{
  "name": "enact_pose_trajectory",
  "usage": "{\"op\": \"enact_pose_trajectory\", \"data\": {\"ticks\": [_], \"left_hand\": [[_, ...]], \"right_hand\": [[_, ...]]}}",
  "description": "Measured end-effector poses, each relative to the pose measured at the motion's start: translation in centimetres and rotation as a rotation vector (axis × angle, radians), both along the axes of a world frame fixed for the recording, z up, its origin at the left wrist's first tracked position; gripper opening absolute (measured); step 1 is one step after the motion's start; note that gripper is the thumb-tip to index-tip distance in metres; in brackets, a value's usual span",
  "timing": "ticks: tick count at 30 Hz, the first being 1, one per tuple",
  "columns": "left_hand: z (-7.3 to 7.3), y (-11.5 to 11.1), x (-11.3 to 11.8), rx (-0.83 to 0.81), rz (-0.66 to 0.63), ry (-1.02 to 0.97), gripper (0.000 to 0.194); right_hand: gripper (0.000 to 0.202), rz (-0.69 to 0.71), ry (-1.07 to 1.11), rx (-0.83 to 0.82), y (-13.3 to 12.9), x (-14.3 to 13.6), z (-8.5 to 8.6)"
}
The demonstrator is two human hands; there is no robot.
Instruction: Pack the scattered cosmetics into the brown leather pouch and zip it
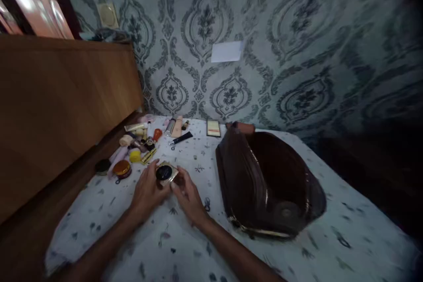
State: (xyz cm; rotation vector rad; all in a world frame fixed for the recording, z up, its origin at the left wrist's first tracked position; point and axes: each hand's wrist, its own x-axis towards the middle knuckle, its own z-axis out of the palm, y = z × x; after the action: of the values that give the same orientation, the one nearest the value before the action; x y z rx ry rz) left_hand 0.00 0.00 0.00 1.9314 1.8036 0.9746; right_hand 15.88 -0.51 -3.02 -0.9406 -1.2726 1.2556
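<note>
Both of my hands hold a small gold compact point(165, 173) with a round black centre, low over the patterned white cloth. The fingers of my left hand point(148, 189) are closed on its left side. My right hand point(190, 198) grips its right edge, thumb at the front. Just left of the hands are a yellow jar point(135, 155), a gold tube point(148, 156) and an orange-lidded jar point(122, 169). A black tube point(181, 138) lies beyond them. To the right, a dark brown bag point(241, 176) stands with its top open.
Several cosmetics crowd the cloth's back left, beside a wooden panel point(69, 97). A dark round jar point(102, 166) sits near the left edge. By the patterned wall point(205, 26) lies a flat palette point(213, 128); a reddish-brown item point(245, 128) is behind the bag.
</note>
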Motion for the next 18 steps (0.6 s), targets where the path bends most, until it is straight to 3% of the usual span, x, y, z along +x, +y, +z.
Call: {"op": "enact_pose_trajectory", "data": {"ticks": [5,11,18], "left_hand": [[-0.6,1.7,2.5,0.134,-0.055,-0.021,0.070],[-2.4,3.1,4.7,0.283,-0.226,-0.010,0.065],[-4.0,4.2,4.0,0.155,-0.248,-0.078,0.077]], "right_hand": [[0.070,0.000,0.228,-0.145,0.7,0.5,0.0],[0.061,-0.223,0.258,-0.107,1.8,1.5,-0.4],[0.053,-0.234,0.269,-0.080,2.1,1.5,-0.3]]}}
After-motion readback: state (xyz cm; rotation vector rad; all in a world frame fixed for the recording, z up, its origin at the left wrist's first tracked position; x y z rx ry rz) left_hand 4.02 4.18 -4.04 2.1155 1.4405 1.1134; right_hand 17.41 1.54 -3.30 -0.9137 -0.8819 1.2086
